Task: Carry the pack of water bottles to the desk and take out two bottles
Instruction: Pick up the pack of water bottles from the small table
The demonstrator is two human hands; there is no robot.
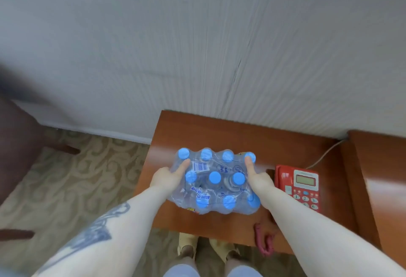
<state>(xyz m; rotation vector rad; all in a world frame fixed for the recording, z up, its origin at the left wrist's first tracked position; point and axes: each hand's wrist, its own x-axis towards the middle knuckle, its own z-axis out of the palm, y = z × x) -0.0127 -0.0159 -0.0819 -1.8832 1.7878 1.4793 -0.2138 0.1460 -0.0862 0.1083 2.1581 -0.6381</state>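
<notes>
Shrink-wrapped pack of water bottles [214, 181] sits over the wooden tabletop [219, 136], its clear film enclosing rows of bottles with blue caps. Left hand [169, 176] and right hand [256, 176] clamp its 2 sides, thumbs on top. Red telephone [301, 186] lies just beside it.

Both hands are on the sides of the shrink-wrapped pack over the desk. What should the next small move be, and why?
Probably let go and tear the wrap open. The pack of water bottles seems to sit on the desk, left hand and right hand gripping its sides. The film looks intact over the blue caps, so no bottle can come out yet.
</notes>
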